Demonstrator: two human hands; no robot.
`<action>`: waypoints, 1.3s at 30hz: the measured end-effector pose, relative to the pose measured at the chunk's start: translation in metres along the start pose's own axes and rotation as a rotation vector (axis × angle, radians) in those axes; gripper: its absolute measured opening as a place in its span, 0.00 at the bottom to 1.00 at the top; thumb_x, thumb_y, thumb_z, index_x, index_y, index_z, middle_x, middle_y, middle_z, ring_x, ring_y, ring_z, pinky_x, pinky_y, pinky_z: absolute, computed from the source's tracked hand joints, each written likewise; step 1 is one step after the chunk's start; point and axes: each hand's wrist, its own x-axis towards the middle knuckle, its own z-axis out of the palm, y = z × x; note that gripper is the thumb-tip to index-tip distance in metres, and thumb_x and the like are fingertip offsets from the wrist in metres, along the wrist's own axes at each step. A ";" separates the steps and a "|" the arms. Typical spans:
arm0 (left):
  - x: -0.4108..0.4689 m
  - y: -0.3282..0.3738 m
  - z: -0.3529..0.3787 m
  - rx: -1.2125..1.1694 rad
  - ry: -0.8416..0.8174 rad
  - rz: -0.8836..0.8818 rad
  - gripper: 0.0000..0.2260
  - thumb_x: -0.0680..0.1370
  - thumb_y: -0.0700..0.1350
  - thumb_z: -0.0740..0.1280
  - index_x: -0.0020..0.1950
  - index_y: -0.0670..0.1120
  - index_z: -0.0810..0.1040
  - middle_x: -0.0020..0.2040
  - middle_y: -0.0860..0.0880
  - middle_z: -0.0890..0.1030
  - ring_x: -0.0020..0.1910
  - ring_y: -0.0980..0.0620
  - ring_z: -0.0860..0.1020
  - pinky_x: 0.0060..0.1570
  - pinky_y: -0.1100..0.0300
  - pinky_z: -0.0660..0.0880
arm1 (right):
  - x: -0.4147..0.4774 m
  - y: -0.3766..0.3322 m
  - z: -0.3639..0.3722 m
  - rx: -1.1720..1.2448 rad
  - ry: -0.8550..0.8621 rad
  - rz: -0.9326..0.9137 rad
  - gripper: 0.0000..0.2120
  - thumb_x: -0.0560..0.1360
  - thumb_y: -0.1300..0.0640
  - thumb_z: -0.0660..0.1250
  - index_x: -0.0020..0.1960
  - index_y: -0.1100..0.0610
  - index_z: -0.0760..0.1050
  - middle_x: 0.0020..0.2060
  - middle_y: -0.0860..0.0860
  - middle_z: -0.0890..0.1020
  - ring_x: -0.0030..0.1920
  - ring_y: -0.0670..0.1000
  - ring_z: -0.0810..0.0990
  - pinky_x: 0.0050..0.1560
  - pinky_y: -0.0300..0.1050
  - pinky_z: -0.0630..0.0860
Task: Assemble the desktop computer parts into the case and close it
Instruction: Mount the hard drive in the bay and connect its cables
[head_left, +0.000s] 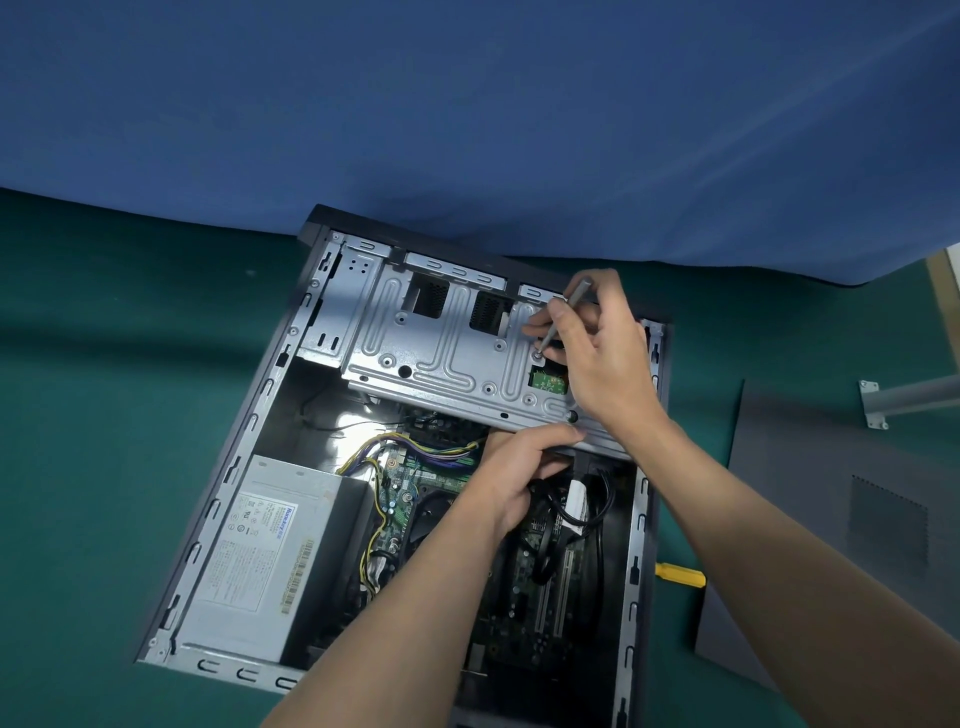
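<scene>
Your right hand (597, 353) pinches a slim screwdriver (547, 340), tip on a screw (538, 356) in the drive cage (441, 358). Your left hand (519, 470) grips the cage's near edge; the open case (244, 441) lies on the table (104, 467).

**Bright, diffuse light; wide-angle bend**

Glare flares on the shiny floor inside the open black metal computer case (232, 467). A dark shadow band crosses the green table mat (78, 332) at left. The blue cloth backdrop (467, 104) bows at the edges, and detail is slightly soft.
</scene>
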 end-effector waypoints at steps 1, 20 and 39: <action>0.000 0.000 0.000 -0.002 -0.001 -0.003 0.18 0.70 0.34 0.72 0.60 0.37 0.79 0.53 0.43 0.84 0.49 0.51 0.82 0.42 0.64 0.76 | 0.000 0.000 0.000 0.003 -0.001 0.003 0.08 0.81 0.58 0.60 0.47 0.45 0.65 0.40 0.50 0.84 0.43 0.48 0.85 0.46 0.53 0.82; 0.001 0.001 -0.001 -0.001 -0.004 -0.028 0.18 0.70 0.36 0.73 0.59 0.36 0.79 0.51 0.44 0.85 0.52 0.50 0.83 0.45 0.63 0.76 | 0.011 -0.012 -0.018 -0.378 -0.049 -0.189 0.12 0.79 0.59 0.63 0.61 0.55 0.76 0.42 0.48 0.83 0.43 0.47 0.84 0.50 0.53 0.79; 0.004 -0.001 -0.002 -0.003 -0.014 -0.037 0.13 0.70 0.36 0.74 0.53 0.37 0.81 0.48 0.44 0.85 0.52 0.48 0.82 0.50 0.60 0.77 | 0.044 -0.032 -0.031 -0.969 -0.315 -0.095 0.12 0.78 0.50 0.62 0.41 0.56 0.67 0.40 0.59 0.77 0.44 0.62 0.73 0.40 0.46 0.66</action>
